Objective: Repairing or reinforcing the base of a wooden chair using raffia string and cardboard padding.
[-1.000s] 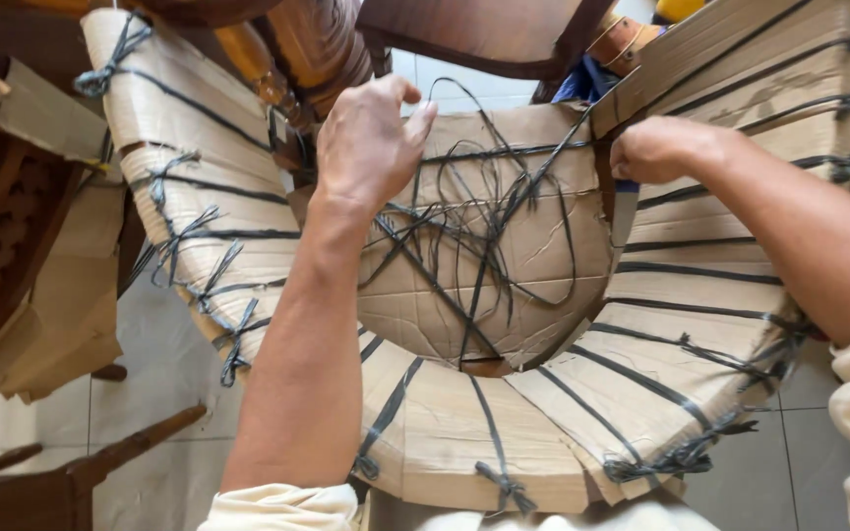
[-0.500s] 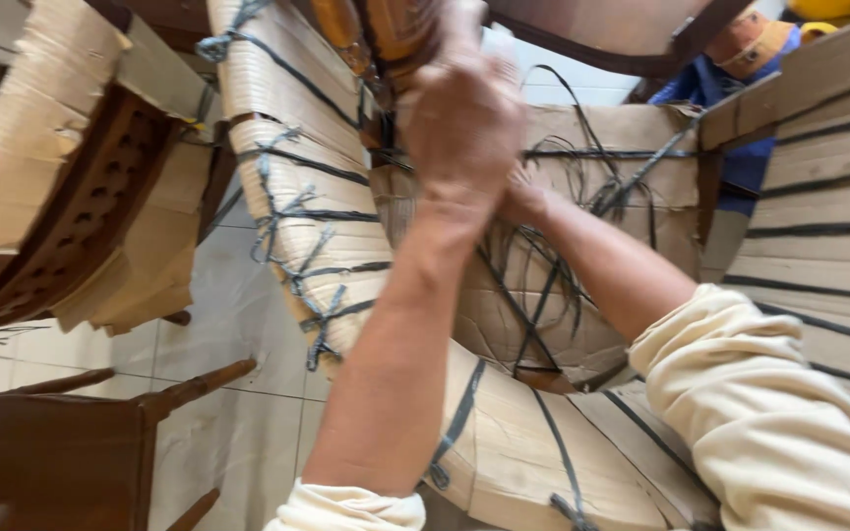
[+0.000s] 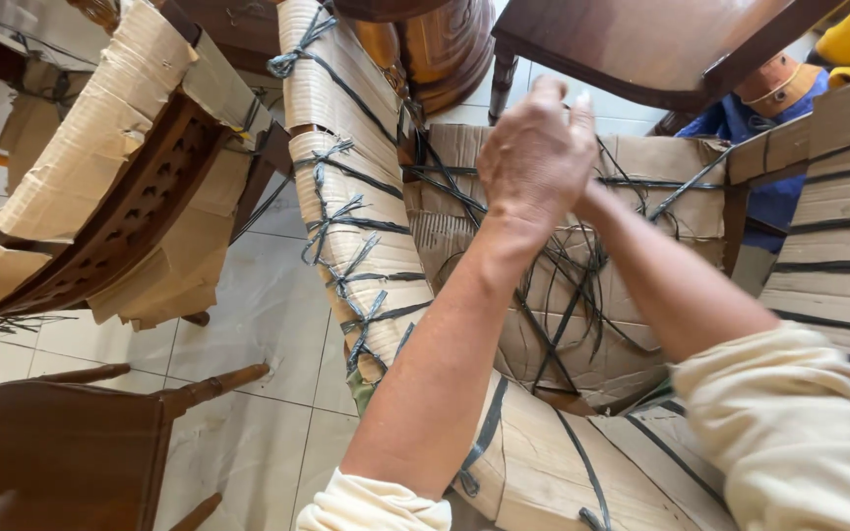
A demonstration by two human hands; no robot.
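A curved chair frame wrapped in cardboard (image 3: 346,197) and tied with dark plastic straps (image 3: 563,295) fills the middle. My left hand (image 3: 538,147) is raised over the chair's cardboard-covered seat (image 3: 681,187), its back towards me and its fingers pointing up and away. What the fingers touch is hidden. My right hand (image 3: 597,202) reaches in from the right and lies behind the left one, so only its wrist shows. Both cream sleeves are pushed up.
A second cardboard-wrapped chair part (image 3: 100,197) leans at the left. Dark wooden furniture (image 3: 61,442) stands at the lower left, more (image 3: 641,39) at the top. Blue cloth (image 3: 769,128) lies at the right. The floor (image 3: 258,324) is pale tile.
The view has swung left. My right hand moved from the right side of the seat to behind my left hand, and both hands now meet over the straps.
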